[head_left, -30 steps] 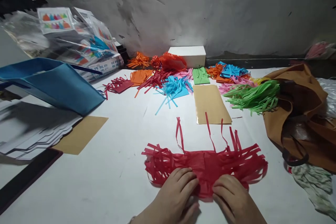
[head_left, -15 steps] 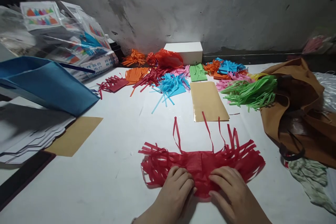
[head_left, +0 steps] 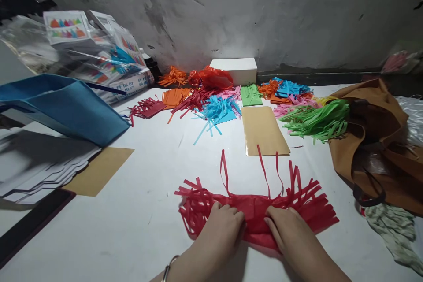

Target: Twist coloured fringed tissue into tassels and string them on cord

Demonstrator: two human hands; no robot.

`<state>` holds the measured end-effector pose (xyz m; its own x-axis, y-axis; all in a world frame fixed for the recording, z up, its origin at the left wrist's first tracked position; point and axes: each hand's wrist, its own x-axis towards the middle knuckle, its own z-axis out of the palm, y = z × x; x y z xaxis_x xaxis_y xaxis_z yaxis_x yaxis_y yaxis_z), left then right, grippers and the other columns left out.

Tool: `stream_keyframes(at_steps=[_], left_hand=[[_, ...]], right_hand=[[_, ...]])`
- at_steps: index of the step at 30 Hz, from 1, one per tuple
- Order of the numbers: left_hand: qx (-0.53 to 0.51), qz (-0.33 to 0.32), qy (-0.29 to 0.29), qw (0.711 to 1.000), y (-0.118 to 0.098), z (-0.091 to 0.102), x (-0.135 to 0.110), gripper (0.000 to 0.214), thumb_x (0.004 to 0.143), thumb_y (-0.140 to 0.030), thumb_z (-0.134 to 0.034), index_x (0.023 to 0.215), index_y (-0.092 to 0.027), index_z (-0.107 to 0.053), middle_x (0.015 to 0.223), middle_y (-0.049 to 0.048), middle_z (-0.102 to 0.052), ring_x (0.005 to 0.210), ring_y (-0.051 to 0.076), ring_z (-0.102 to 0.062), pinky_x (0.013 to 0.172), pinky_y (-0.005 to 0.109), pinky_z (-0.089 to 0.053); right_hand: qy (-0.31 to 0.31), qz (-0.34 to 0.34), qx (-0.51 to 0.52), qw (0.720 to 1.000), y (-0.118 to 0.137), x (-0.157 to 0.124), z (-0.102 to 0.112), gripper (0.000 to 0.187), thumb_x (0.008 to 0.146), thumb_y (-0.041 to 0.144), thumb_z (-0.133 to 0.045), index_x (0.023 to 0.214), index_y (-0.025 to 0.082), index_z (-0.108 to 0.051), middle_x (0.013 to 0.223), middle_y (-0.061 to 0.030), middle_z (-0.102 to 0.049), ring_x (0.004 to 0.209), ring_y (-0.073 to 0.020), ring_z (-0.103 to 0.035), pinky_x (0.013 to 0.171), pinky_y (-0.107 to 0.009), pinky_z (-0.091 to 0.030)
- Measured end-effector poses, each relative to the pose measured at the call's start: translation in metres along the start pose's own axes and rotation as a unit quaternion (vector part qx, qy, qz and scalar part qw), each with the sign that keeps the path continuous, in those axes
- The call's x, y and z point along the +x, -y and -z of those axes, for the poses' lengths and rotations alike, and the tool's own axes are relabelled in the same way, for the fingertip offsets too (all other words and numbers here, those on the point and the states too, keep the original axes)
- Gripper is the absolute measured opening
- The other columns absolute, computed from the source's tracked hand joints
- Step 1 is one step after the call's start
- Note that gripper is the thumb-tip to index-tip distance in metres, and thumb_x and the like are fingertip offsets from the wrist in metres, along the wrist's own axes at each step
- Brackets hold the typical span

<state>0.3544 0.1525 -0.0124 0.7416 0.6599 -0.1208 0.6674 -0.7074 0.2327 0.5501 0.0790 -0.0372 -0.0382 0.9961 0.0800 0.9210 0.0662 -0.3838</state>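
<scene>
A red tissue-paper sheet with fringed ends lies on the white table in front of me. Both hands rest on its uncut middle band. My left hand has its fingers curled over the paper's near edge. My right hand does the same just to the right. The band is bunched into a narrow roll between them. Red fringe strips fan out left and right, and a few stand up behind.
Piles of orange, blue, pink and green fringed paper lie at the back with a white box. Gold sheets lie mid-table. A blue bag and packets sit left, a brown bag right.
Both hands have slid a little away from me, rolling the red paper's middle band narrower. The fringes have lifted and spread slightly.
</scene>
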Motion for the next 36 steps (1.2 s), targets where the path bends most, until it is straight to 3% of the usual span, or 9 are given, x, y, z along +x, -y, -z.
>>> stream_keyframes(at_steps=[6,11,16,19,21,24,29,32,36], left_hand=[[0.021,0.037,0.052,0.998,0.008,0.020,0.021,0.021,0.083,-0.004,-0.054,0.072,-0.017,-0.065,0.076,0.0073,-0.076,0.064,0.024,-0.071,0.056,0.030,-0.038],[0.058,0.056,0.047,0.996,0.017,0.024,0.019,0.023,0.080,0.001,-0.050,0.081,-0.016,-0.066,0.078,0.0091,-0.076,0.068,0.028,-0.071,0.065,0.035,-0.045],[0.121,0.035,-0.030,0.992,0.031,0.026,0.005,0.027,0.075,0.003,-0.051,0.088,-0.018,-0.062,0.089,0.0084,-0.072,0.079,0.028,-0.066,0.072,0.039,-0.043],[0.084,-0.030,-0.076,0.993,0.032,0.020,0.001,0.029,0.076,0.002,-0.052,0.092,-0.020,-0.060,0.098,0.0065,-0.069,0.085,0.025,-0.062,0.076,0.037,-0.041],[0.045,-0.053,-0.075,0.995,0.030,0.013,0.001,0.030,0.078,0.002,-0.051,0.096,-0.020,-0.059,0.096,0.0049,-0.068,0.083,0.023,-0.060,0.077,0.036,-0.040],[-0.006,-0.073,-0.074,0.995,0.025,0.002,0.003,0.036,0.082,0.001,-0.052,0.109,-0.021,-0.059,0.094,0.0036,-0.068,0.082,0.022,-0.059,0.077,0.036,-0.040],[-0.034,-0.093,-0.099,0.990,0.026,-0.005,-0.010,0.066,0.073,-0.001,-0.061,0.134,-0.024,-0.051,0.111,0.0061,-0.067,0.093,0.025,-0.057,0.082,0.038,-0.039],[-0.036,-0.086,-0.150,0.984,0.032,-0.008,-0.026,0.052,0.071,0.001,-0.058,0.116,-0.024,-0.061,0.097,0.0035,-0.068,0.087,0.024,-0.055,0.081,0.039,-0.037],[-0.042,-0.080,-0.257,0.962,0.043,-0.018,-0.051,0.035,0.080,0.001,-0.050,0.100,-0.023,-0.065,0.091,0.0044,-0.068,0.084,0.024,-0.055,0.083,0.042,-0.034]], right_hand=[[0.033,-0.042,-0.036,0.998,-0.002,0.013,-0.002,0.025,0.097,0.011,-0.048,0.078,0.023,-0.059,0.070,-0.0003,-0.072,0.062,-0.0211,-0.067,0.054,-0.029,-0.035],[-0.006,-0.044,-0.039,0.998,-0.004,0.009,-0.007,0.026,0.097,0.011,-0.049,0.075,0.024,-0.057,0.066,0.0011,-0.070,0.059,-0.0207,-0.066,0.055,-0.029,-0.038],[-0.046,-0.030,-0.019,0.998,-0.003,0.006,-0.007,0.030,0.098,0.013,-0.047,0.071,0.024,-0.054,0.063,0.0019,-0.066,0.056,-0.0202,-0.060,0.054,-0.031,-0.038],[-0.073,0.016,0.002,0.997,-0.005,0.006,-0.010,0.024,0.098,0.015,-0.048,0.078,0.024,-0.058,0.075,0.0009,-0.067,0.067,-0.0205,-0.062,0.065,-0.034,-0.044],[-0.110,0.052,-0.005,0.993,-0.004,0.006,-0.013,0.009,0.093,0.019,-0.058,0.100,0.023,-0.063,0.092,-0.0018,-0.069,0.081,-0.0233,-0.064,0.076,-0.038,-0.047],[-0.148,0.090,0.006,0.985,0.002,0.009,-0.015,0.046,0.084,0.016,-0.066,0.129,0.020,-0.055,0.104,-0.0043,-0.070,0.089,-0.0246,-0.064,0.082,-0.039,-0.047],[-0.192,0.217,0.045,0.956,0.013,0.005,-0.010,0.027,0.092,0.003,-0.045,0.104,0.018,-0.064,0.082,-0.0021,-0.066,0.075,-0.0193,-0.057,0.079,-0.036,-0.045],[-0.231,0.289,-0.001,0.929,0.010,-0.007,-0.013,0.027,0.093,0.004,-0.044,0.103,0.017,-0.066,0.081,-0.0033,-0.068,0.078,-0.0192,-0.059,0.090,-0.039,-0.045],[-0.286,0.292,-0.034,0.912,0.000,-0.025,-0.037,0.028,0.092,0.003,-0.047,0.092,0.022,-0.069,0.083,-0.0006,-0.074,0.085,-0.0183,-0.067,0.108,-0.036,-0.040]])
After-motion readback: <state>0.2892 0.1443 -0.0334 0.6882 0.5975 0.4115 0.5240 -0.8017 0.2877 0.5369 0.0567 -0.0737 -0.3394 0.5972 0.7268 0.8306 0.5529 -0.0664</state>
